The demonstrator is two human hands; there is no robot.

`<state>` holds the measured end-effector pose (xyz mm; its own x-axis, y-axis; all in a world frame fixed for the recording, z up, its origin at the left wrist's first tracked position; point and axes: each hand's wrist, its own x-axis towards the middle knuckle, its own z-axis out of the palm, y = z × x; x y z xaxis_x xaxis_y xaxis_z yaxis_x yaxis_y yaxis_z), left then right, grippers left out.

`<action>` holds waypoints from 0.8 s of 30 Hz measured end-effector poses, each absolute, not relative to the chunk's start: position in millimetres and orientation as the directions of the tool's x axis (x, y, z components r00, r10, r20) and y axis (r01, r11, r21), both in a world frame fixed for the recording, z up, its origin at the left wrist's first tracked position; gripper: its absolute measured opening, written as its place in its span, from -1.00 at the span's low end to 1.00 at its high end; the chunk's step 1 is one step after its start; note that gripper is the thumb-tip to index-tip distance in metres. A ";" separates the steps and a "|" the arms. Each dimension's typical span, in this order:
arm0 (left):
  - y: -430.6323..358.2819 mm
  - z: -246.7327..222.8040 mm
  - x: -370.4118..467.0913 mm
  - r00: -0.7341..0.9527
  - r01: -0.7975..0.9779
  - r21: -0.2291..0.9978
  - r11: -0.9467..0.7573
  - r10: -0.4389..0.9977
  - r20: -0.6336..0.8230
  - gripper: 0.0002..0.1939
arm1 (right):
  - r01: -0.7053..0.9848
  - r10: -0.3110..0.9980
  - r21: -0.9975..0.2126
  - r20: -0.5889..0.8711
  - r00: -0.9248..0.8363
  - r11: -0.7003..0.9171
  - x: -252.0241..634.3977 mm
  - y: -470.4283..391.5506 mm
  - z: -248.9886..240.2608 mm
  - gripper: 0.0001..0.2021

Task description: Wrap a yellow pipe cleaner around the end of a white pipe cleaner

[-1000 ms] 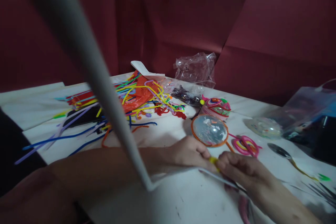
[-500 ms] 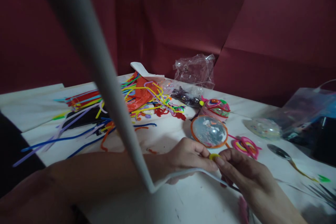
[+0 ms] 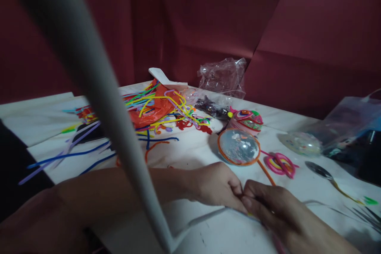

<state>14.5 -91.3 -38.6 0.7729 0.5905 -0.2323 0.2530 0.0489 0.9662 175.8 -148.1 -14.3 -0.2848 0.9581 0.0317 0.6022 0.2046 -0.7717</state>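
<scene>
My left hand [image 3: 218, 184] is closed, its fingertips pressed against those of my right hand [image 3: 275, 210], which is closed in a pinch. A long light grey strand, which looks like a pipe cleaner [image 3: 205, 216], comes down close to the camera, bends sharply and runs under my left hand to the fingers of my right. A speck of a yellow piece [image 3: 250, 216] shows below the fingertips; the rest is hidden. Just beyond my hands lies a clear dome with an orange pipe cleaner rim [image 3: 238, 147]. Beside it sits a pink and yellow pipe cleaner coil [image 3: 279, 164].
Many coloured pipe cleaners [image 3: 160, 101] lie heaped at the left with red sheet material. A decorated dome [image 3: 247, 121], a clear plastic bag [image 3: 222, 77] and a dark packet [image 3: 212, 107] stand behind. At right are another clear dome [image 3: 300, 143] and a spoon-like tool [image 3: 320, 170].
My hands have drawn closer together and slightly lower, covering most of the yellow piece that showed between the fingertips. The grey strand's bend has dropped lower in view.
</scene>
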 end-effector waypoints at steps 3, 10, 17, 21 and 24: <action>-91.6 -43.2 14.8 0.779 0.267 0.964 0.015 0.585 -0.225 -0.84 | 0.603 0.949 -0.778 -0.027 -0.313 0.177 180.0 -148.3 -20.6 -0.64; -90.1 -34.5 12.0 0.644 0.090 0.979 0.183 0.739 -0.198 -0.73 | 0.435 0.991 -0.896 0.027 -0.134 0.084 170.1 -138.2 -15.9 -0.45; -91.0 -32.1 14.2 0.677 0.142 0.970 0.199 0.695 -0.242 -0.61 | 0.424 0.988 -0.904 -0.011 -0.151 0.055 168.6 -141.3 -13.4 -0.44; -90.6 -33.9 15.6 0.727 0.207 0.968 0.141 0.640 -0.249 -0.62 | 0.551 0.957 -0.835 -0.162 -0.241 -0.003 181.2 -144.1 -22.1 -0.50; -92.8 -40.4 15.0 0.764 0.315 0.948 0.032 0.584 -0.274 -0.70 | 0.636 0.940 -0.772 -0.206 -0.272 0.015 189.0 -147.2 -30.0 -0.59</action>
